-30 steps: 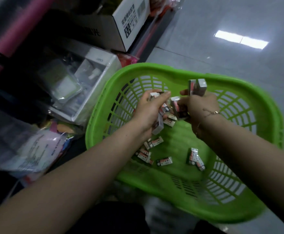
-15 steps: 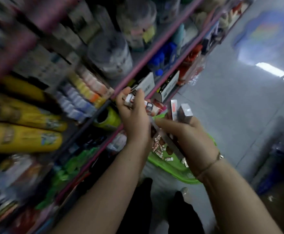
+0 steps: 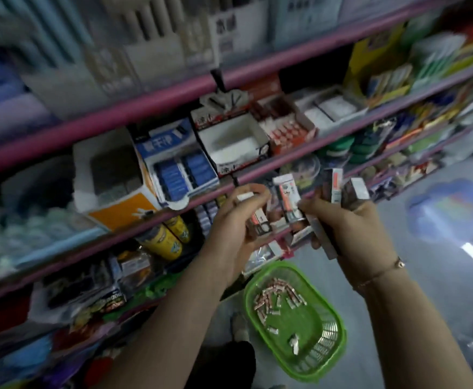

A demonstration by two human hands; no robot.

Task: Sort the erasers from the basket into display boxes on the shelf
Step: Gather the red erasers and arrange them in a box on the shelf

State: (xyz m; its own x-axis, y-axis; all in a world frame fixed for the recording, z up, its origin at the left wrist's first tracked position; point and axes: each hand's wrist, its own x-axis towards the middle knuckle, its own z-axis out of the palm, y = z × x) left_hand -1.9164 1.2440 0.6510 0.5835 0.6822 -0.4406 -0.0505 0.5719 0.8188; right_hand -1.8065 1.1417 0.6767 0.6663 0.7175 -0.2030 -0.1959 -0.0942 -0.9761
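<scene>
Head view: erasers (image 3: 284, 200) within curled fingers (image 3: 253, 192).

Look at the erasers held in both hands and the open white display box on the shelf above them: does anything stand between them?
Nothing visible does. The left hand and right hand hold erasers just below and in front of the shelf's pink rail; the white display box behind it is open on top.
</scene>
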